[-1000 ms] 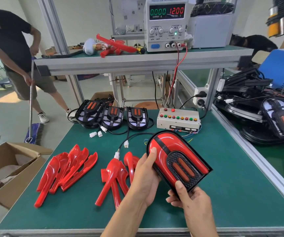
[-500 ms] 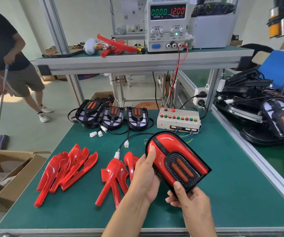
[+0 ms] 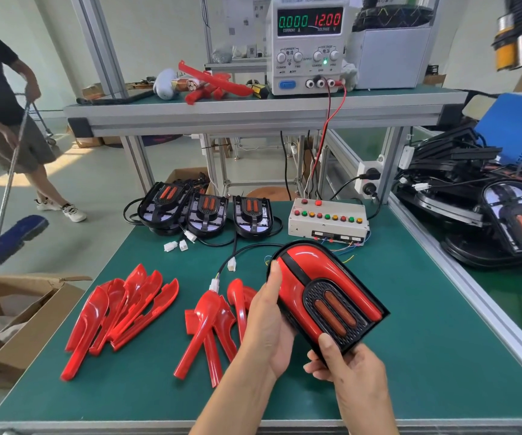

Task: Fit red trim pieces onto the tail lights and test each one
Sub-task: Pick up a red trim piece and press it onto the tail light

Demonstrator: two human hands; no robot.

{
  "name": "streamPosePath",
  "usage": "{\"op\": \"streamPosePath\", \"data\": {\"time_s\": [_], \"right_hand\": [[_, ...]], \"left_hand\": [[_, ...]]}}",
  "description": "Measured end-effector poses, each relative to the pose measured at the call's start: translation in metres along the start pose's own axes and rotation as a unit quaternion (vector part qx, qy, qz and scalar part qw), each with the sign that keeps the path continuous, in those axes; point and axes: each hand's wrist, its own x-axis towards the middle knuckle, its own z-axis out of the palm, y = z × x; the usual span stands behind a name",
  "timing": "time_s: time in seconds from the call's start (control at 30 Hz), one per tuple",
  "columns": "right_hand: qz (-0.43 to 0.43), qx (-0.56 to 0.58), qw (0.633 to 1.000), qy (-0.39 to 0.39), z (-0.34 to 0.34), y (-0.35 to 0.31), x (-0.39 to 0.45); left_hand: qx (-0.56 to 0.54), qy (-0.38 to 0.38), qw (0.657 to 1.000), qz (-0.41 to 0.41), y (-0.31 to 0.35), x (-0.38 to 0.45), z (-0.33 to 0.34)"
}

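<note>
Both hands [image 3: 310, 346] grip glossy, arch-shaped tail light [image 3: 322, 290].

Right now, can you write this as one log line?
left hand: holding red-trimmed black tail light | right hand: gripping its lower end | step: trim on, untested

Both bare arms reach forward from below. The left hand [image 3: 269, 321] is curled, its thumb stretched straight up and its palm turned toward the right hand [image 3: 349, 370]. The right hand's fingers curl in, thumb pointing up.
</note>
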Motion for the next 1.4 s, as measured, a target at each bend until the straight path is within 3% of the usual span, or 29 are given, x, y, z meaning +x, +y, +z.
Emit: {"op": "streamPosePath", "data": {"time_s": [0.23,0.77,0.97,1.03,1.13,1.17,1.3,1.4], "right_hand": [[-0.002,-0.013,1.000,0.000,0.001,0.001,-0.002],[0.020,-0.006,1.000,-0.002,0.001,-0.002,-0.001],[0.096,-0.007,0.995,-0.022,-0.002,-0.024,-0.006],[0.097,-0.047,0.994,0.036,-0.009,-0.032,-0.010],[0.014,-0.154,0.966,0.209,-0.024,-0.047,-0.013],[-0.023,-0.163,0.959,0.229,-0.027,-0.055,-0.011],[-0.185,-0.248,0.946,0.099,-0.028,-0.094,0.017],[-0.149,-0.261,0.952,-0.064,-0.017,-0.124,0.049]], "left_hand": [[-0.029,0.063,0.998,0.002,-0.004,0.002,0.000],[-0.026,0.039,0.998,0.044,-0.005,0.001,0.009],[0.046,0.043,0.993,0.101,-0.007,0.002,0.010],[0.102,0.049,0.984,0.137,-0.007,0.004,0.008],[0.162,0.028,0.974,0.155,-0.008,0.005,0.002],[0.182,0.019,0.971,0.156,-0.009,0.005,0.000],[0.270,-0.022,0.943,0.196,-0.014,0.001,-0.001],[0.313,-0.041,0.925,0.211,-0.015,-0.001,0.000]]}}
